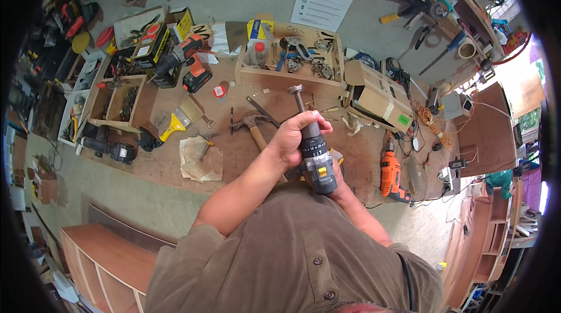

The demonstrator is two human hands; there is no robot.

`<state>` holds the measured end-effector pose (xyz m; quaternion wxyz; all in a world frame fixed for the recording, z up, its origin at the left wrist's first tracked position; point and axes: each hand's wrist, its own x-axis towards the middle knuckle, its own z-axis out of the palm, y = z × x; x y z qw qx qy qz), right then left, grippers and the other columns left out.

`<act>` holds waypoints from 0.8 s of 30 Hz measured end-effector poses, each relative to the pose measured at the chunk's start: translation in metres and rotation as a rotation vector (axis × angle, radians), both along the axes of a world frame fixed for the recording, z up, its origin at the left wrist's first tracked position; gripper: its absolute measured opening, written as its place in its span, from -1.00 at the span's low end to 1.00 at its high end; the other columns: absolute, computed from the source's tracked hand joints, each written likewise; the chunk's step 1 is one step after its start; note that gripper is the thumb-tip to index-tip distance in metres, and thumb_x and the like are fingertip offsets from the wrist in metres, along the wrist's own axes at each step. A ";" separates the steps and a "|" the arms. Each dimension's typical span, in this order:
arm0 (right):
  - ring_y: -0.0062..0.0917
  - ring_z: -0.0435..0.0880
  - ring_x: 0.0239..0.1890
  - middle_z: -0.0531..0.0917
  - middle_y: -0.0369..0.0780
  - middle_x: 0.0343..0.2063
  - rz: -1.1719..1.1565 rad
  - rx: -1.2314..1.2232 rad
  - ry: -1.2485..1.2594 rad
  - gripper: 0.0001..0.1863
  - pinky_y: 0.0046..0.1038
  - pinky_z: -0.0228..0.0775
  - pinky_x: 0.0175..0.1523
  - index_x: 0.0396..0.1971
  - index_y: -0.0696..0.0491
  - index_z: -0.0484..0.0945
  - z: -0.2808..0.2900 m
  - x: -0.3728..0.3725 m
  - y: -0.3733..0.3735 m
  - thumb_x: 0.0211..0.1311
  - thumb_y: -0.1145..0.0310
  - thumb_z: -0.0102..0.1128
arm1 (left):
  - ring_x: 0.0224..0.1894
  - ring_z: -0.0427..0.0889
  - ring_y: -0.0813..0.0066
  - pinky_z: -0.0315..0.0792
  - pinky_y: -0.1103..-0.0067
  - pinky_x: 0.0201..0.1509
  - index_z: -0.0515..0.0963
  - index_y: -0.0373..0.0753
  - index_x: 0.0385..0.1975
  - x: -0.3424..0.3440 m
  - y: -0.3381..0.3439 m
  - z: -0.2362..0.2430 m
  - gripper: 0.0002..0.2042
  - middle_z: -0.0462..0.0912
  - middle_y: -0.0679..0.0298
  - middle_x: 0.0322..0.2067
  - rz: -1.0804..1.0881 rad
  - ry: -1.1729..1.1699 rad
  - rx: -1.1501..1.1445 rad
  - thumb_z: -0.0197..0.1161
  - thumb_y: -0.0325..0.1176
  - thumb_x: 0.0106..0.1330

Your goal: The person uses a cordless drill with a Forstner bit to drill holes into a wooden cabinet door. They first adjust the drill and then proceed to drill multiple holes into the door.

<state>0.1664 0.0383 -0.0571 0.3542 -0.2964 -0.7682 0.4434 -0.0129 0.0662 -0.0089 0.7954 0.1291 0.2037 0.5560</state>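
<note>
I hold a black and grey cordless drill (318,164) close to my chest, pointing away from me over the workbench. A bit with a wide round head (296,89) sticks out of its front end. My left hand (290,141) is wrapped round the chuck, thumb and fingers closed. Behind the drill body my right hand (338,180) grips the handle; most of its fingers are hidden. Just beyond my left forearm lies a claw hammer (256,132), its handle partly covered by the arm.
On the wooden bench (234,164) lie a yellow-handled brush (180,119), an orange corded drill (391,174) and an orange and black cordless drill (186,63). Towards the wall stand a wooden tray (286,77) of metal parts and a cardboard box (377,96). Loose cords (435,123) lie right.
</note>
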 end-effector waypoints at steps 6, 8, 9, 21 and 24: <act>-0.41 0.60 -0.24 0.57 -0.23 -0.28 0.003 -0.005 0.029 -0.59 -0.40 0.47 -0.13 -0.15 0.10 0.52 0.000 -0.001 -0.007 -0.08 0.54 0.42 | -0.18 0.57 0.50 0.48 0.53 -0.06 0.59 -0.26 -0.35 0.002 -0.010 0.021 -0.84 0.67 0.20 -0.27 0.040 0.179 -0.011 0.25 -0.30 0.24; -0.39 0.61 -0.26 0.58 -0.24 -0.29 0.027 0.149 0.001 -0.61 -0.39 0.47 -0.14 -0.17 0.08 0.53 -0.001 -0.002 -0.006 -0.07 0.52 0.42 | 0.02 0.56 0.36 0.49 0.45 0.05 0.59 -0.27 -0.34 0.003 -0.008 0.008 -0.83 0.67 0.15 -0.29 0.048 0.140 0.045 0.26 -0.28 0.25; -0.39 0.61 -0.27 0.58 -0.24 -0.30 0.038 0.226 -0.012 -0.62 -0.39 0.47 -0.15 -0.18 0.06 0.54 -0.001 -0.002 -0.005 -0.06 0.51 0.42 | 0.12 0.55 0.28 0.49 0.41 0.11 0.59 -0.27 -0.34 0.003 -0.007 0.003 -0.82 0.67 0.13 -0.29 0.052 0.121 0.073 0.26 -0.27 0.26; -0.43 0.63 -0.25 0.61 -0.22 -0.25 0.003 -0.190 0.072 -0.61 -0.42 0.47 -0.13 -0.06 0.14 0.50 -0.029 0.012 -0.015 0.06 0.52 0.35 | -0.12 0.71 0.12 0.55 0.26 0.06 0.57 -0.24 -0.41 0.011 -0.019 0.004 -0.88 0.66 0.21 -0.41 0.044 0.082 -0.073 0.22 -0.34 0.26; -0.45 0.63 -0.20 0.61 -0.23 -0.20 -0.003 -0.298 0.102 -0.59 -0.43 0.46 -0.10 -0.05 0.15 0.49 -0.029 0.011 -0.012 0.06 0.52 0.36 | -0.11 0.71 0.13 0.57 0.32 0.02 0.57 -0.24 -0.41 0.010 -0.018 0.004 -0.88 0.66 0.23 -0.40 0.081 0.071 -0.040 0.23 -0.34 0.26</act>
